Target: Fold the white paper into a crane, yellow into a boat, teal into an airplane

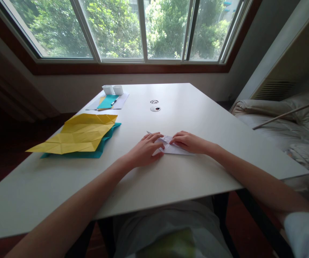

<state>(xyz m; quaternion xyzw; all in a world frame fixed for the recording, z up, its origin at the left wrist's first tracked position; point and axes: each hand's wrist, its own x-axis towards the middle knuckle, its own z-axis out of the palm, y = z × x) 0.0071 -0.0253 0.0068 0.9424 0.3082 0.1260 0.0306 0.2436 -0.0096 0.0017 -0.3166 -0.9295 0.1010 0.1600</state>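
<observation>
A folded sheet of white paper [179, 151] lies on the table in front of me, with creases and a pointed corner at its far left. My left hand [148, 149] rests over its left side, fingers spread and fingertips on the paper. From the right, my right hand [187, 141] has its fingers bent together on a fold near the paper's middle. Part of the sheet is hidden beneath both hands.
At left, a creased yellow sheet [85, 130] overlaps a teal sheet [89, 155] on the white table [132, 190]. Farther back are more papers [107, 101], a pen [115, 101] and two small white containers [112, 90]. Two round fittings [155, 108] sit mid-table.
</observation>
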